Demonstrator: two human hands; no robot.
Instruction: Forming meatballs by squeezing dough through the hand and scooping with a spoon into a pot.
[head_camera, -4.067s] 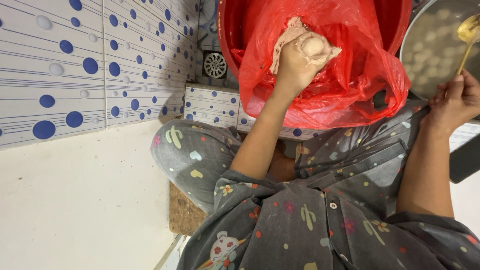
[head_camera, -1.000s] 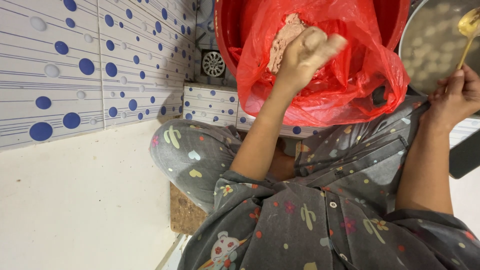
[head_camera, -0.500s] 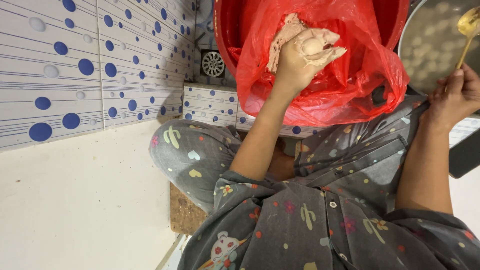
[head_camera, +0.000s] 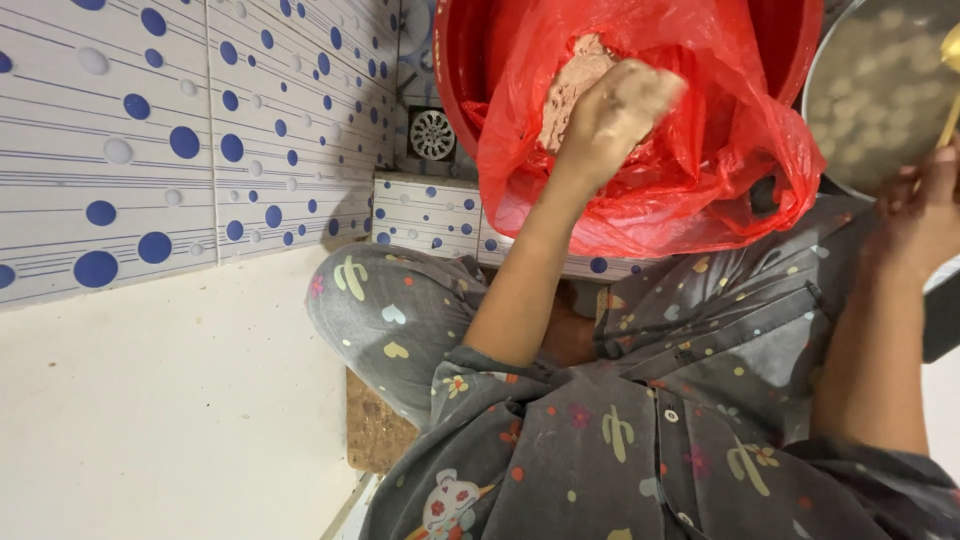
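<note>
Curled tighter since half a second ago, the left hand (head_camera: 615, 115) now closes blurred around pinkish paste (head_camera: 572, 80) inside the red plastic bag (head_camera: 700, 180) lining the red tub (head_camera: 455, 70). Right hand (head_camera: 925, 205) pinches a yellow spoon (head_camera: 948, 100) over the metal pan (head_camera: 880, 90).

left hand (head_camera: 610, 115): inside red plastic bag (head_camera: 700, 190), closed on pinkish paste (head_camera: 570, 85), blurred.
right hand (head_camera: 925, 215): on yellow spoon (head_camera: 948, 90), over metal pan (head_camera: 880, 90).
red tub (head_camera: 455, 70): around bag.

Grey pyjamas (head_camera: 640, 450) (buttoned front), scattered with small cactus, heart and flower prints.
</note>
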